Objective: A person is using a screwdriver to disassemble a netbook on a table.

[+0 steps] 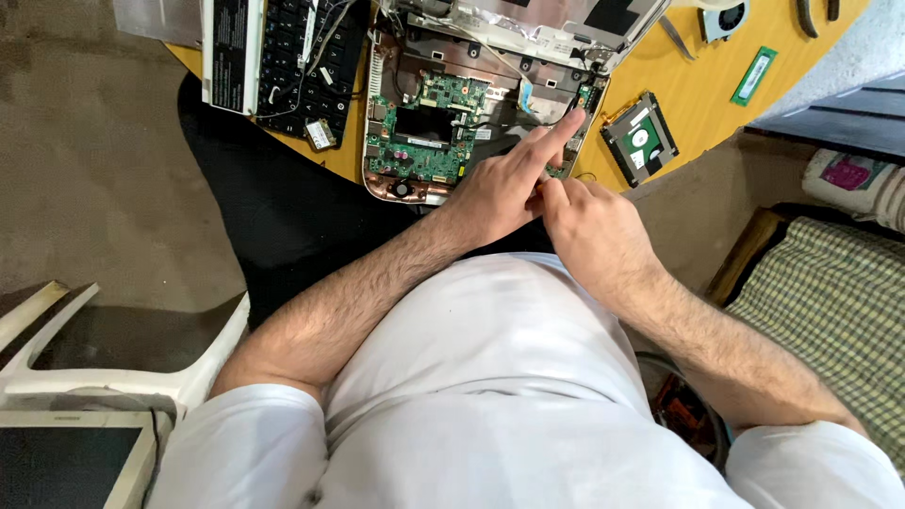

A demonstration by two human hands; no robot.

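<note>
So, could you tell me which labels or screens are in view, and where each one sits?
Hard drive label: white and green, on the drive right of the laptop.
Panel label: black rectangle, top left.
Monitor screen: dark, pale frame, bottom left.

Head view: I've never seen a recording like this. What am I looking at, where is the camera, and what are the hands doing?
The single camera sits on a person's head, looking down past a white shirt at both bare arms. On the yellow table lies an opened laptop with its green circuit board exposed. The left hand points a forefinger at the laptop's right inner edge; the right hand rests against it, its fingertips at the case edge. Whether either hand grips anything cannot be told. Nearby lie a detached keyboard, a hard drive, a memory stick and a small fan.
</note>
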